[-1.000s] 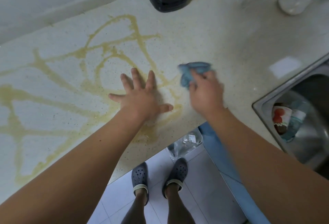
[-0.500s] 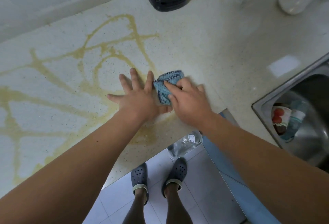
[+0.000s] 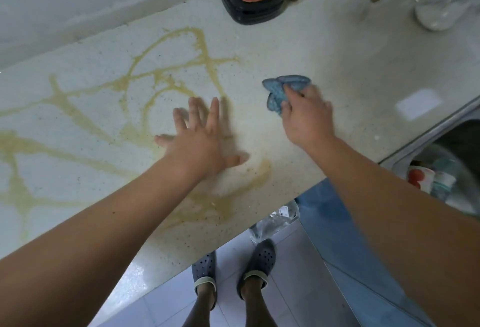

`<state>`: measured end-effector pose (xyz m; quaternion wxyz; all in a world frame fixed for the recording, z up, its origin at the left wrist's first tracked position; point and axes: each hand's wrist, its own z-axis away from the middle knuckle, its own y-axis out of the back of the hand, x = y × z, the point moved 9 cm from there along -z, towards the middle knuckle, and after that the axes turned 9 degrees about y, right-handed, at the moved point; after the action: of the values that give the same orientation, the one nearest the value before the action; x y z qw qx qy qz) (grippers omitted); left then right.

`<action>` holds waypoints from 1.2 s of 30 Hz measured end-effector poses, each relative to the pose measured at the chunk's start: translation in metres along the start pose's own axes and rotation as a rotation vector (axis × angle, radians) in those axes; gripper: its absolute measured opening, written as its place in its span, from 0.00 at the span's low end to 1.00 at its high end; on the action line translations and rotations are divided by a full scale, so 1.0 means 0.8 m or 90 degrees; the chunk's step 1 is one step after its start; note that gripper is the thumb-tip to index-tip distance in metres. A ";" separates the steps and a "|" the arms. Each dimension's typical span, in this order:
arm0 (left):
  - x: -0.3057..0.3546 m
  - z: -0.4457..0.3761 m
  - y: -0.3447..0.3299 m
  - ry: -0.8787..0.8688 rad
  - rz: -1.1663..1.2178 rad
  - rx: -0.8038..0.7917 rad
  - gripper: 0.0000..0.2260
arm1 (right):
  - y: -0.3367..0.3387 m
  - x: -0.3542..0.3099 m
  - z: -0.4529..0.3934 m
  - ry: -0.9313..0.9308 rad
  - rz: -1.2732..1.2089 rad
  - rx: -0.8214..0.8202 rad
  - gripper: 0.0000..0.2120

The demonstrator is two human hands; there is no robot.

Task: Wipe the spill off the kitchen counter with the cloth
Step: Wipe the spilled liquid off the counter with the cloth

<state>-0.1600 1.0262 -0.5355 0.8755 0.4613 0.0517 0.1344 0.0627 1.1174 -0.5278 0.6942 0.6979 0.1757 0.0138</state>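
the right hand (image 3: 307, 116) has swung the cloth (image 3: 281, 93) back right from beside the left hand (image 3: 200, 142), fingers bunched round it. left hand stays spread flat on the counter (image 3: 337, 49). most of the spill (image 3: 145, 88) remains leftward.

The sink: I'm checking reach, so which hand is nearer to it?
Right. The right hand, gripping the blue cloth, is partway toward the sink at the counter's right end. The left hand lies flat on the spill, farther left.
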 end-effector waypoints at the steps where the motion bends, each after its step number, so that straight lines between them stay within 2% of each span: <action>1: -0.012 -0.008 0.012 0.011 0.009 0.009 0.60 | 0.006 0.028 -0.016 -0.072 0.017 0.004 0.22; 3: -0.037 -0.027 0.031 0.051 0.043 0.021 0.62 | 0.008 0.043 -0.028 -0.152 -0.013 0.005 0.20; 4: -0.046 -0.034 0.033 0.070 0.057 0.015 0.62 | 0.005 0.024 -0.028 -0.133 -0.036 0.007 0.20; 8: -0.048 -0.044 0.020 0.075 0.061 0.009 0.59 | -0.016 -0.101 0.016 0.147 -0.044 -0.050 0.25; 10: -0.048 -0.047 0.015 0.082 0.049 0.001 0.59 | -0.012 -0.103 0.006 0.201 -0.003 -0.050 0.25; 11: -0.049 -0.047 0.015 0.087 0.046 -0.007 0.60 | -0.010 -0.085 -0.012 0.176 0.027 -0.038 0.24; 13: -0.050 -0.047 0.016 0.087 0.044 -0.014 0.60 | 0.000 -0.036 -0.049 0.038 0.066 -0.007 0.23; 15: -0.048 -0.046 0.016 0.084 0.046 -0.016 0.61 | 0.012 -0.004 -0.066 -0.117 0.021 0.036 0.23; 16: -0.047 -0.047 0.016 0.084 0.049 -0.019 0.61 | 0.011 -0.011 -0.067 -0.146 0.004 0.047 0.23; 18: -0.049 -0.048 0.015 0.092 0.056 -0.024 0.61 | -0.005 -0.068 -0.059 -0.071 -0.025 0.043 0.21; 20: -0.049 -0.050 0.014 0.096 0.053 -0.023 0.61 | -0.019 -0.142 -0.035 0.091 -0.088 0.019 0.18; 22: -0.048 -0.051 0.013 0.091 0.051 -0.023 0.61 | -0.027 -0.165 -0.028 0.175 -0.089 -0.011 0.18; 24: -0.047 -0.051 0.011 0.083 0.055 -0.023 0.61 | -0.022 -0.124 -0.059 0.101 -0.025 0.006 0.18; 27: -0.047 -0.051 0.013 0.080 0.061 -0.020 0.61 | -0.001 -0.041 -0.091 -0.134 -0.005 0.035 0.19; 28: -0.047 -0.051 0.013 0.079 0.061 -0.021 0.61 | -0.002 -0.048 -0.091 -0.144 -0.011 0.030 0.19; 33: -0.049 -0.051 0.012 0.076 0.051 -0.014 0.60 | -0.031 -0.175 -0.046 0.183 -0.043 -0.056 0.20; 34: -0.049 -0.050 0.012 0.073 0.051 -0.013 0.60 | -0.029 -0.173 -0.049 0.196 -0.026 -0.060 0.20; 36: -0.047 -0.047 0.014 0.065 0.054 -0.016 0.60 | -0.018 -0.129 -0.076 0.092 0.047 -0.054 0.20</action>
<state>-0.2062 1.0519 -0.5489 0.8710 0.4447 0.0748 0.1951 -0.0531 1.1483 -0.5168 0.7079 0.6709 0.1984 0.0972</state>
